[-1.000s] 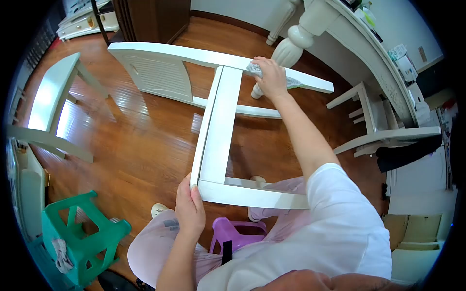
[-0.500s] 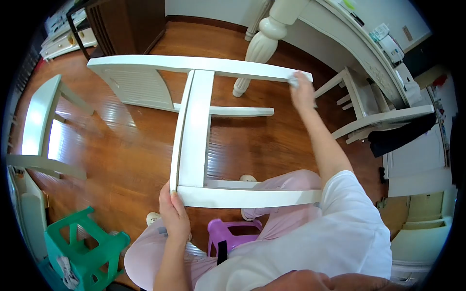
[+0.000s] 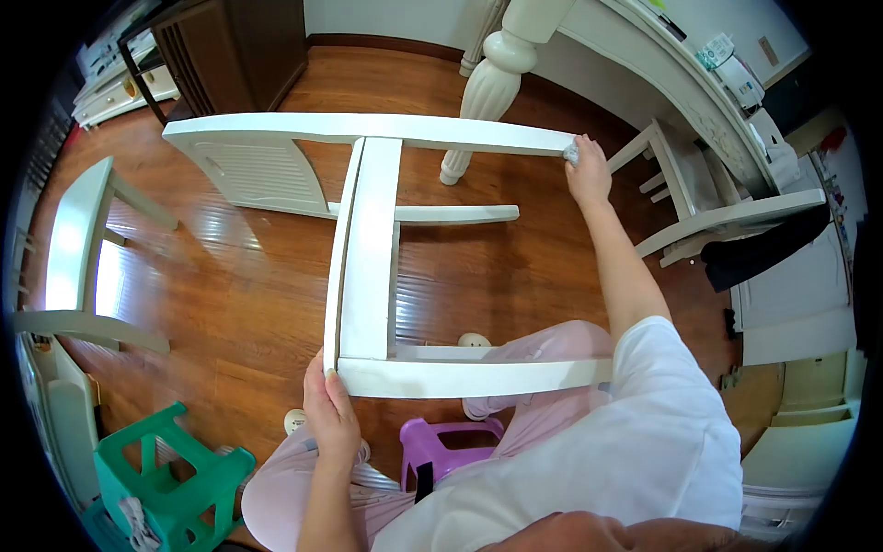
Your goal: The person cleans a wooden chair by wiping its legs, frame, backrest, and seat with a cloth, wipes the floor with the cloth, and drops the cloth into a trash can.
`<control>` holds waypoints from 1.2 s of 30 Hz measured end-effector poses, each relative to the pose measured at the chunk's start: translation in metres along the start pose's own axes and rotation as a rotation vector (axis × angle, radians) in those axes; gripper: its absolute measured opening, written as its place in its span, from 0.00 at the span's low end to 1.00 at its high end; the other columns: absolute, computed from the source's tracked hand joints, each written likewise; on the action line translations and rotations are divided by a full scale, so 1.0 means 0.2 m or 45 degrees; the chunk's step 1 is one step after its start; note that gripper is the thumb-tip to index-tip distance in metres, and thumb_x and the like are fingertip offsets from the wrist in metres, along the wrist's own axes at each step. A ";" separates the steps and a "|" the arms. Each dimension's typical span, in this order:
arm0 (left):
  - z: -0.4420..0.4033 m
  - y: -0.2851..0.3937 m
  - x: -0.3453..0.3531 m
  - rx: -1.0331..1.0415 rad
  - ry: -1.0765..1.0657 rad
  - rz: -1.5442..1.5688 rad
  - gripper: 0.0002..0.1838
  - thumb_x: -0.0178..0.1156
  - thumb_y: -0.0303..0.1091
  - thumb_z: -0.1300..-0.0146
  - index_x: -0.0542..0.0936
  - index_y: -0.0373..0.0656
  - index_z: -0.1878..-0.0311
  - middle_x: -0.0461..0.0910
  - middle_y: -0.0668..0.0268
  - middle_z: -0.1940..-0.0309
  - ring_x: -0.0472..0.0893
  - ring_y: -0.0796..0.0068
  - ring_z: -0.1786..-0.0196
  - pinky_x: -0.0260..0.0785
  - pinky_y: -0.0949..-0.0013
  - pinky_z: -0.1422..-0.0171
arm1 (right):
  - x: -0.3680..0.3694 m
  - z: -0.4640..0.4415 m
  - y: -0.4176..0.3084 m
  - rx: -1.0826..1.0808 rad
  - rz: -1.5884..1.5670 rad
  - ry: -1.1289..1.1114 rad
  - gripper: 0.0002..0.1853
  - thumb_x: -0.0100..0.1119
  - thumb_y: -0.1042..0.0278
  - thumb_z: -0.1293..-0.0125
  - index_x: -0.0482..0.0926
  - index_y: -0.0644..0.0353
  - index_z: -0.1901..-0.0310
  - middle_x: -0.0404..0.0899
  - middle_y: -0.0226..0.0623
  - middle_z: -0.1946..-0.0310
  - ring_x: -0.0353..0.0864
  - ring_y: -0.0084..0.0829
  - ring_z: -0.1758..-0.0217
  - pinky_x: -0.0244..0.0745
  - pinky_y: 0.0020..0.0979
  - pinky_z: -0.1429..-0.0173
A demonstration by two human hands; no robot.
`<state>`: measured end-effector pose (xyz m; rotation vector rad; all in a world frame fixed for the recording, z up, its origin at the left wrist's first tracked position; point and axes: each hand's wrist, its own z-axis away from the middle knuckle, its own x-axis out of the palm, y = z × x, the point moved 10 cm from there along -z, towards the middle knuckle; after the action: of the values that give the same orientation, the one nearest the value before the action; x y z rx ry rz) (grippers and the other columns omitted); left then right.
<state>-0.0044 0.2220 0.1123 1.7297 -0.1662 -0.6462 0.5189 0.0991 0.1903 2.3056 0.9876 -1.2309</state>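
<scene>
A white wooden chair (image 3: 368, 248) lies tipped on its side in front of me, its slatted back (image 3: 253, 170) to the left and its legs pointing right. My left hand (image 3: 332, 405) grips the near corner of the seat frame, thumb on top and fingers against the edge. At the end of the far leg is my right hand (image 3: 589, 175), closed round a small crumpled whitish cloth (image 3: 571, 152) that touches the leg tip. Part of the cloth is hidden by the fingers.
A green plastic stool (image 3: 170, 474) stands at lower left, a purple stool (image 3: 446, 446) between my legs. Another white chair (image 3: 83, 248) is on the left. A white table with a carved leg (image 3: 492, 87) and a chair with dark fabric (image 3: 763, 248) are at right.
My right hand has slid slightly right and its wrist has turned, with the cloth now at the tip of the far leg. The left hand keeps its hold on the chair.
</scene>
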 end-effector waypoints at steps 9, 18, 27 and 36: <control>0.01 -0.04 -0.01 -0.065 0.002 -0.058 0.20 0.40 0.34 0.26 0.70 0.31 0.41 0.75 0.51 0.48 0.75 0.59 0.45 0.64 0.62 0.38 | -0.01 0.05 -0.56 -0.510 -0.241 -0.062 0.31 0.66 0.80 0.52 0.71 0.57 0.42 0.71 0.39 0.37 0.66 0.44 0.32 0.66 0.39 0.31; 0.02 -0.04 0.00 -0.064 -0.014 -0.051 0.18 0.42 0.32 0.27 0.70 0.32 0.41 0.75 0.52 0.49 0.75 0.61 0.46 0.64 0.64 0.39 | 0.23 0.18 0.46 0.261 0.110 -0.703 0.17 0.58 0.68 0.40 0.77 0.60 0.49 0.81 0.52 0.54 0.82 0.49 0.54 0.77 0.41 0.51; 0.04 -0.05 -0.02 -0.087 0.038 0.006 0.16 0.41 0.29 0.28 0.71 0.32 0.43 0.75 0.53 0.52 0.75 0.59 0.49 0.65 0.63 0.41 | 0.08 0.43 0.23 1.095 -2.491 -0.435 0.18 0.45 0.56 0.29 0.73 0.56 0.43 0.79 0.35 0.48 0.79 0.35 0.51 0.76 0.39 0.50; 0.04 -0.05 -0.02 -0.091 0.034 -0.126 0.16 0.43 0.29 0.28 0.71 0.33 0.43 0.77 0.51 0.51 0.77 0.57 0.48 0.67 0.62 0.42 | -0.15 -0.10 -0.11 0.491 -1.975 -0.328 0.22 0.62 0.64 0.34 0.73 0.61 0.41 0.78 0.35 0.48 0.78 0.29 0.46 0.74 0.32 0.43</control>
<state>-0.0147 0.2193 0.1035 1.6848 -0.0389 -0.6933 0.5036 0.1132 0.2274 1.1577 2.7440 -2.2173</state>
